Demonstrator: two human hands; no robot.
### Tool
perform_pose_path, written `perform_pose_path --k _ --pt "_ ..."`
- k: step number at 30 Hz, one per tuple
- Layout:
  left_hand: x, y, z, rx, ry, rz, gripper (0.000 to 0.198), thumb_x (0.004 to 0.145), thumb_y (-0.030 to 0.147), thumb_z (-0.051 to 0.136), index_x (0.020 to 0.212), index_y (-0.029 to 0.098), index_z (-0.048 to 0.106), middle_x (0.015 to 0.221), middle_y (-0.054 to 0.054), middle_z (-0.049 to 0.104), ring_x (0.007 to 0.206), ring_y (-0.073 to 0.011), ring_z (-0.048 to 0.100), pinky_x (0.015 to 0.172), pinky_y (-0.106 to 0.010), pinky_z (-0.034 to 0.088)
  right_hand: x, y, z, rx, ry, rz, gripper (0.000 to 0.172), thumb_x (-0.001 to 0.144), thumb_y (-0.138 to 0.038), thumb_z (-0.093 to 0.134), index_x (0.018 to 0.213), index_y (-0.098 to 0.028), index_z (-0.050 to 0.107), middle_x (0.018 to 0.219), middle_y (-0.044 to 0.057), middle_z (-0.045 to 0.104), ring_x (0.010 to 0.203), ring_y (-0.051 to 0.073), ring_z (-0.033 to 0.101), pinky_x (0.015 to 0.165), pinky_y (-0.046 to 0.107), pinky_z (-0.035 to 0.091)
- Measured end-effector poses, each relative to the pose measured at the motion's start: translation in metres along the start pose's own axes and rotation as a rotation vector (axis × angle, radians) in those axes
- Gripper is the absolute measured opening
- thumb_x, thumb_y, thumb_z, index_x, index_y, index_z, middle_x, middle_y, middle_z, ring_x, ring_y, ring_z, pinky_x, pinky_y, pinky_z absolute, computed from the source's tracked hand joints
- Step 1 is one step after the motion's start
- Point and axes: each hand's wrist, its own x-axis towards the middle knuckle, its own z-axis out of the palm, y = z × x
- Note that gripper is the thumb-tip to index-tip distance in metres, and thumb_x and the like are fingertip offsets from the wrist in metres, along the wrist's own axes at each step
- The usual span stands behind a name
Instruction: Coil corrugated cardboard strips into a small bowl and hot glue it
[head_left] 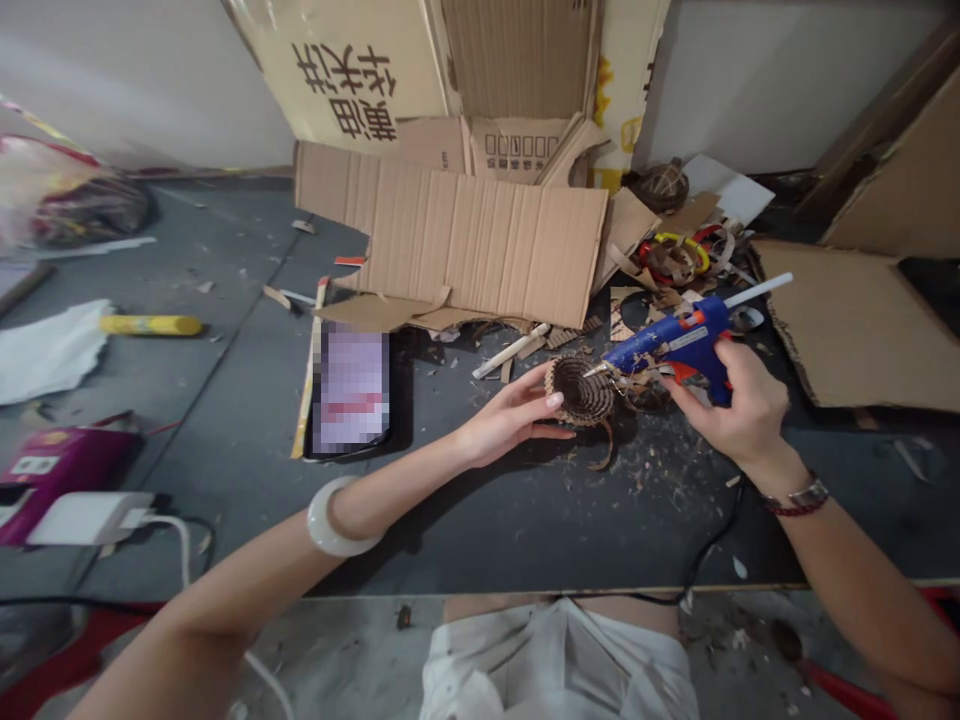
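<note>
L hand point(521, 410) pinching cup point(592, 402) at side | R hand point(742, 405) gripping glue gun point(664, 340), tip at cup mouth | phone point(351, 390) on counter point(480, 535), L

"黄油华夫饼" on cream cardboard point(352, 75), "cm" on brown flap point(427, 140)

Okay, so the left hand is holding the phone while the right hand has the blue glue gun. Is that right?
Not quite: the left hand is holding a small round cup of corrugated cardboard, not the phone. The right hand does have the blue glue gun. The head view shows it.
</note>
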Motion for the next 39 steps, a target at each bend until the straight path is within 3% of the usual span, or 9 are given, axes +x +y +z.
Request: perform_pose_path --k 7,13,26,39 --pt "0.0005 -0.0023 0.0006 0.028 0.080 0.021 0.066 0.073 0.035 0.076 0.130 0.024 0.047 0.122 -0.013 0.063 0.107 -0.0282 0.063 0.084 -0.041 0.055 -0.0009 -0.0005 -0.0021 0.024 -0.112 0.009 0.063 0.080 -0.038 0.066 0.134 -0.014 0.042 0.109 0.016 0.067 0.098 0.029 0.066 0.084 0.039 0.055" --pt "0.0005 -0.0026 0.0015 0.037 0.087 0.020 0.061 0.076 0.038 0.073 0.131 0.025 0.049 0.127 -0.013 0.060 0.111 -0.0293 0.062 0.085 -0.041 0.055 -0.0018 -0.0023 -0.0019 0.040 -0.180 0.011 0.055 0.082 -0.035 0.063 0.130 -0.014 0.047 0.110 0.017 0.067 0.096 0.029 0.067 0.082 0.040 0.056" --pt "0.0014 -0.0033 -0.0004 0.056 0.065 0.030 0.056 0.079 0.039 0.070 0.130 0.024 0.051 0.129 -0.014 0.058 0.106 -0.0262 0.062 0.080 -0.035 0.055 0.0019 -0.0041 -0.0017 0.000 -0.204 -0.023 0.042 0.086 -0.035 0.059 0.122 -0.015 0.053 0.102 0.014 0.069 0.092 0.025 0.067 0.080 0.037 0.055" --pt "0.0003 -0.0010 0.0032 0.053 0.098 0.018 0.056 0.077 0.040 0.071 0.128 0.024 0.051 0.128 -0.012 0.058 0.108 -0.0266 0.061 0.079 -0.034 0.055 -0.0005 -0.0026 -0.0013 0.093 -0.205 -0.006 0.044 0.086 -0.029 0.059 0.128 -0.018 0.050 0.108 0.013 0.068 0.097 0.026 0.067 0.085 0.039 0.055"
